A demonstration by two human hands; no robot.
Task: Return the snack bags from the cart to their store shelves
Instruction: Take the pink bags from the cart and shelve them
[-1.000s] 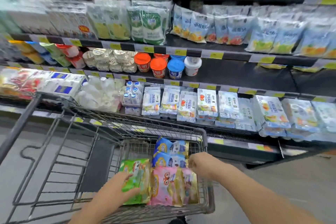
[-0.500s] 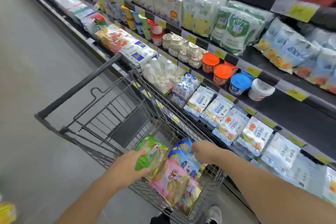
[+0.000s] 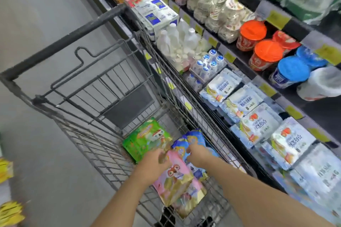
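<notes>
Snack bags lie in the basket of a wire cart (image 3: 96,83), bunched at its near end, toward six o'clock in the view. A green bag (image 3: 145,141) sits furthest into the basket, at about eleven o'clock from the hands, resting flat on the cart floor. Just beside it at two o'clock from the left hand lies a blue bag (image 3: 193,138), overlapped by the right hand. A pink bag (image 3: 175,173) with gold edging runs from between the two hands back toward six o'clock, tilted up against the near wall of the basket.

The left hand (image 3: 153,164) reaches down with fingers curled around the upper corner of the pink bag, touching the near edge of the green one; whether it truly grips either bag I cannot tell, since the fingertips are blurred. The right hand (image 3: 198,155) is curled narrow over the blue bag where it meets the pink one, its fingers pressed onto the packet; a firm hold cannot be confirmed.

The cart's dark handle bar (image 3: 77,37) crosses at ten o'clock, with the folded child seat flap below it. Along the cart's right side, from twelve to four o'clock, run the store shelves (image 3: 287,24) with yellow price tags. On them stand orange-lidded tubs (image 3: 267,53), a blue-lidded tub (image 3: 291,71), white bottles (image 3: 177,42) and pale packets (image 3: 256,123) in rows. Yellow packages (image 3: 9,212) show, blurred, at eight o'clock.
</notes>
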